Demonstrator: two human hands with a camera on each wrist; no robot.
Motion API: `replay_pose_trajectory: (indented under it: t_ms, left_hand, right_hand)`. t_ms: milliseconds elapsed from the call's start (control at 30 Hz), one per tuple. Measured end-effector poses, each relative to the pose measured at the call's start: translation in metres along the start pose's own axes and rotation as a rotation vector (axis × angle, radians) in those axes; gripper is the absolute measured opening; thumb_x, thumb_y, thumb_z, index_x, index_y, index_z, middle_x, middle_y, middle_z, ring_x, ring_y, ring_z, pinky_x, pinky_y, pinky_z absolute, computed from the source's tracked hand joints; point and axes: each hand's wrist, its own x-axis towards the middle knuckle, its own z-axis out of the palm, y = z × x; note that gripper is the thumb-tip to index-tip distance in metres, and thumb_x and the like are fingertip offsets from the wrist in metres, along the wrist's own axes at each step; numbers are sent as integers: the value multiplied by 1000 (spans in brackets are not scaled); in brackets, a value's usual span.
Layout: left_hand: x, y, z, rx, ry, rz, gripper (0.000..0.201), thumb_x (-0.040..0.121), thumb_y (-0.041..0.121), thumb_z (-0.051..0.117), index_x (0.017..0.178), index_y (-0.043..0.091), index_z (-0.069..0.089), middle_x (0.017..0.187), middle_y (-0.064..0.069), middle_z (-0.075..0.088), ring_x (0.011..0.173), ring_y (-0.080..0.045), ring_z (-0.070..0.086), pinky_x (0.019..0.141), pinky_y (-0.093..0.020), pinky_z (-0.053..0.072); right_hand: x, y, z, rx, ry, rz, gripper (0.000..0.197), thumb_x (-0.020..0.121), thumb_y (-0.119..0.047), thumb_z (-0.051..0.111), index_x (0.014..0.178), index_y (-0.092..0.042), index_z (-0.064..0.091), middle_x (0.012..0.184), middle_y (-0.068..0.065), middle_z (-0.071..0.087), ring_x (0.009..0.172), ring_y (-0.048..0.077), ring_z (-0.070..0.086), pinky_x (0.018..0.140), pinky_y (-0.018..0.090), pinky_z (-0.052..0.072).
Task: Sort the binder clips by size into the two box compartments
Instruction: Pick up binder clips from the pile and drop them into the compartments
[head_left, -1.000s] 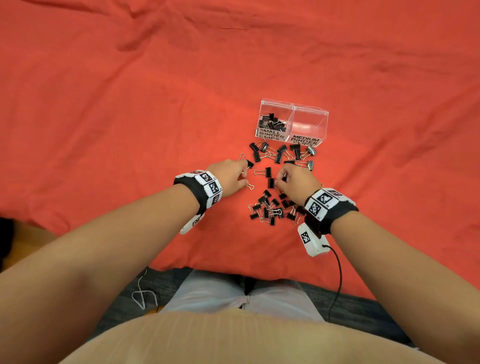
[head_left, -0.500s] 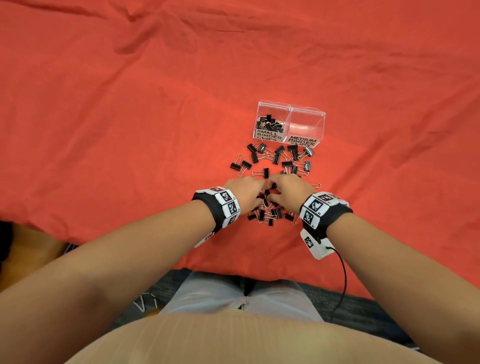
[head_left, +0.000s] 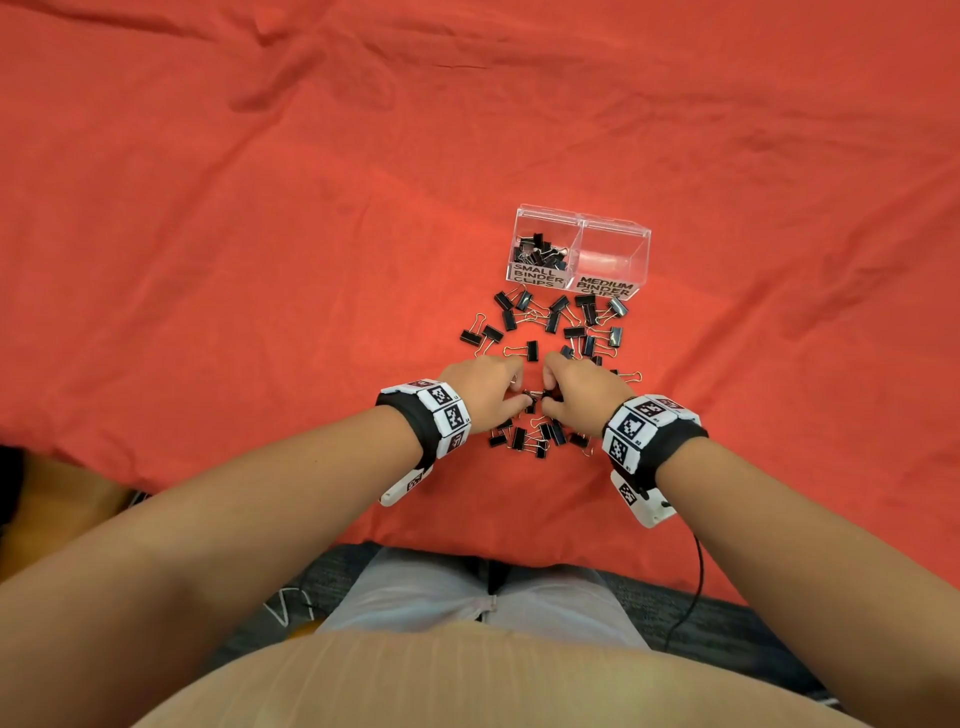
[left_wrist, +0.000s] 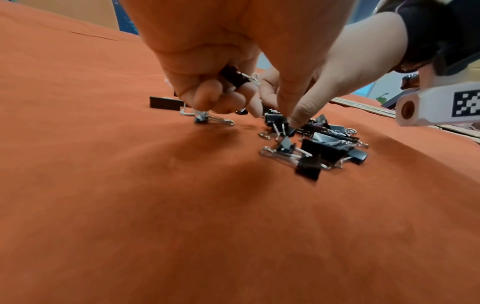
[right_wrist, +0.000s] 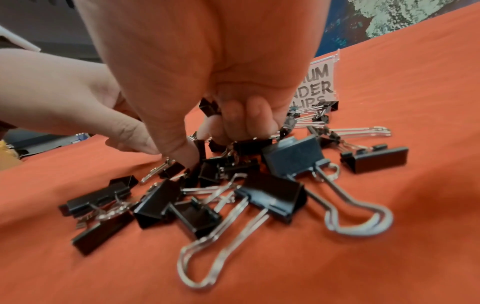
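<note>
A clear two-compartment box (head_left: 519, 218) stands on the red cloth. Its left compartment, labelled small (head_left: 537, 274), holds several black clips. The right one, labelled medium (head_left: 605, 288), holds none. Loose black binder clips (head_left: 558, 325) lie between the box and my hands. My left hand (head_left: 511, 400) and right hand (head_left: 550, 397) meet over the nearer pile (head_left: 535, 436). In the left wrist view my left hand (left_wrist: 272, 117) keeps a small clip (left_wrist: 235, 77) in its curled fingers, thumb on another. My right hand (right_wrist: 197, 148) also holds a clip (right_wrist: 210, 108), thumb down in the pile.
Red cloth (head_left: 260, 260) covers the whole table, with folds at the far left. The table's near edge (head_left: 519, 543) lies just behind my wrists, with my lap below it. A cable (head_left: 696, 582) hangs from the right wrist camera.
Both hands have come back toward me from the middle of the spread to the nearer pile. They now touch fingertip to fingertip. The left hand moved right and inward.
</note>
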Motion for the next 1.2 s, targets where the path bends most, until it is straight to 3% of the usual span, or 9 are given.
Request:
replay_pose_trajectory:
  t_ms: [100,200,367,533,667,767,1000,1133,1200]
  left_hand:
    - [3,7,5,20,9,-24,33,90,44,55,109,17,52,109,-1,63,96,-25,61,68,-31,41]
    - [8,10,8,-6,-6,-51,28,91,38,54,108,16,54,111,-4,62,100,-26,60,74,-35,45]
    - [13,2,1,-118,-52,-91,19,93,28,56,101,11,58,105,-6,63,96,-25,60,77,-35,48]
    - [13,-5,-1,-225,-33,-87,19,94,25,55,95,6,54,94,-8,61,85,-24,58,74,-32,46]
    - [15,-5,-10,-312,97,-125,17,94,24,53,86,10,49,92,-7,52,81,-23,51,71,-32,41]
    - [19,-4,-19,-355,167,-170,14,94,22,52,85,13,46,89,-5,51,80,-21,49,70,-30,36]
    - [37,-2,-58,-489,265,-212,8,96,17,48,99,12,54,92,-4,62,76,-20,59,67,-30,49]
    - [64,2,-85,-476,352,-178,6,96,17,50,97,14,54,93,1,60,77,-15,57,63,-19,45]
    - [81,5,-95,-470,379,-168,5,95,15,51,90,15,53,91,0,59,77,-16,55,66,-26,49]
  right_hand:
    - [0,0,1,22,14,4,21,84,-23,59,99,-15,46,64,-7,46,64,23,51,58,35,45]
    - [1,1,-3,69,12,14,12,81,-18,57,92,-15,51,69,-4,51,69,25,55,62,36,48]
    - [4,4,-30,286,118,96,8,81,-17,62,82,-13,55,68,-4,53,60,16,52,56,31,45]
    - [20,3,-75,459,275,143,5,85,-14,62,86,-12,58,77,-2,58,58,10,52,48,16,40]
    - [50,-4,-105,473,442,170,5,84,-9,62,86,-13,62,88,1,64,74,16,61,62,25,54]
    - [71,-13,-115,375,454,193,11,86,-7,58,93,-12,64,92,3,64,75,19,61,56,21,50]
    - [76,-14,-107,293,438,111,28,85,-4,54,111,-13,62,114,8,64,86,18,61,76,28,51]
    - [47,-6,-92,358,483,101,18,87,-4,53,99,-14,63,94,1,64,76,10,57,65,16,48]
    - [30,-5,-74,354,416,77,15,88,-6,52,94,-13,64,83,-2,62,65,8,55,59,17,48]
